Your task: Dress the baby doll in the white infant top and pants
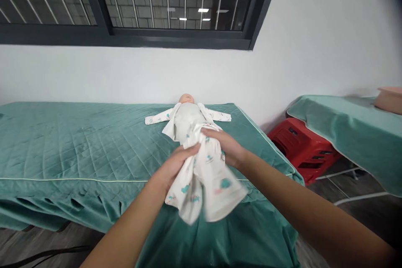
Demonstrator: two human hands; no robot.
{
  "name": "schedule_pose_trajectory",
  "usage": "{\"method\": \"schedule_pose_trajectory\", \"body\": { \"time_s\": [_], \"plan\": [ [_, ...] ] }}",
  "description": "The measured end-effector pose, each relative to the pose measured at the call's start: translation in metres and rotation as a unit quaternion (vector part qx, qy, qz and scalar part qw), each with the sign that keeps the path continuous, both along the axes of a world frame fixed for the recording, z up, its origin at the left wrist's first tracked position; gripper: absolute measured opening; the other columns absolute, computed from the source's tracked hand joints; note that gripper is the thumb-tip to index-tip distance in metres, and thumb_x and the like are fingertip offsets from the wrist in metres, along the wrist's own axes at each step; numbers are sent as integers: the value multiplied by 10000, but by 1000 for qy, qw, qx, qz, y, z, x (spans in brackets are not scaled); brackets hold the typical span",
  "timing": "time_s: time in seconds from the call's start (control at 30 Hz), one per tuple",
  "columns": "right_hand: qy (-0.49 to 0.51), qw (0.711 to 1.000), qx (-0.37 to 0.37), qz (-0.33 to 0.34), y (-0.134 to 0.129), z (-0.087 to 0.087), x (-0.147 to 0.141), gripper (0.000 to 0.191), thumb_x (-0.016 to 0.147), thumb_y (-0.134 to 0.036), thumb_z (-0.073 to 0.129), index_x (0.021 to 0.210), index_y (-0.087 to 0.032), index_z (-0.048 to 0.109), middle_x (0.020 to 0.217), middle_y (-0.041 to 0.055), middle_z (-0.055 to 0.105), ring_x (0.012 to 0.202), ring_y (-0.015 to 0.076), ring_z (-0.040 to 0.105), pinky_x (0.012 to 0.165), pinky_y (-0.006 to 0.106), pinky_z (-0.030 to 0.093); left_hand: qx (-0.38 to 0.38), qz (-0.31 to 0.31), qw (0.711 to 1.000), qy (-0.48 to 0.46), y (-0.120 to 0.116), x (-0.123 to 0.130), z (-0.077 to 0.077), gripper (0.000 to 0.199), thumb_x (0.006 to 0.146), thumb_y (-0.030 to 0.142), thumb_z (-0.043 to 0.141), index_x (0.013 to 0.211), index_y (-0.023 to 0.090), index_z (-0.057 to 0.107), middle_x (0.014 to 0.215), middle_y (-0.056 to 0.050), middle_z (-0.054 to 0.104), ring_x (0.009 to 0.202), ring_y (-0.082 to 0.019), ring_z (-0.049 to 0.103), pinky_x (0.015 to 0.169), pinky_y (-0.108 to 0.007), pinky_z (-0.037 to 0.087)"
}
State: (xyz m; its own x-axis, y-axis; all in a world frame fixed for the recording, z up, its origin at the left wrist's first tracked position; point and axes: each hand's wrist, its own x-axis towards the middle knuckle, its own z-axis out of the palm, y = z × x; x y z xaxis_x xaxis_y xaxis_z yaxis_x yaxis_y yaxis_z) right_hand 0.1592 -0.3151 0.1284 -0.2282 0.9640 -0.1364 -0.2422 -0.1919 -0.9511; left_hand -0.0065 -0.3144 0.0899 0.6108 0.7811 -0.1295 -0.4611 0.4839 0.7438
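A baby doll (187,98) lies on its back on the green bed, its head toward the wall. An open white printed jacket (169,127) is on it, both sleeves spread out sideways, and a plain pale layer (188,118) covers its chest. White baby trousers (209,167) with green and pink prints are at its lower body, the legs hanging toward me, slightly blurred. My left hand (179,161) grips their left side, thumb on top. On the other side my right hand (226,145) holds them near the waist. The doll's legs are hidden.
The quilted green bed cover (78,146) spreads far to the left, its near edge draped. To the right are a red plastic stool (303,146) and a second green-covered table (351,121) bearing a pinkish container (389,99). A white wall (125,75) and barred window stand behind.
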Motion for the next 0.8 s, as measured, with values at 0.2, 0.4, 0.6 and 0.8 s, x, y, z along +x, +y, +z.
{"method": "schedule_pose_trajectory", "body": {
  "time_s": [0.2,0.4,0.6,0.8],
  "plan": [
    [103,991,-69,47,-1,-7,13,536,869,-641,553,1054,-163,710,873,92,761,845,271,720,767,400,589,62,-100,989,84,-5,-1,-3,559,626,223,893,1146,123,712,1051,-143,762,921,-283,728,851,-369,563],
    [12,996,-68,57,-16,-47,22,399,804,-456,754,1061,-153,719,892,89,766,754,200,720,688,297,578,0,66,994,82,8,6,-12,371,660,227,828,998,110,730,831,-92,765,694,-223,711,687,-326,569],
    [-31,990,-32,137,-33,-56,17,507,676,-354,874,1125,-179,716,962,63,763,845,192,715,799,309,570,30,47,991,124,3,14,-13,329,644,243,835,930,115,734,771,-59,749,677,-207,694,658,-293,540],
    [10,998,-19,-55,-18,-64,26,477,788,-504,756,1111,-156,717,1000,92,758,879,220,716,839,344,562,23,-80,986,143,-1,7,-16,488,730,403,835,1108,121,712,937,-109,766,801,-197,705,716,-274,541]
  ]
}}
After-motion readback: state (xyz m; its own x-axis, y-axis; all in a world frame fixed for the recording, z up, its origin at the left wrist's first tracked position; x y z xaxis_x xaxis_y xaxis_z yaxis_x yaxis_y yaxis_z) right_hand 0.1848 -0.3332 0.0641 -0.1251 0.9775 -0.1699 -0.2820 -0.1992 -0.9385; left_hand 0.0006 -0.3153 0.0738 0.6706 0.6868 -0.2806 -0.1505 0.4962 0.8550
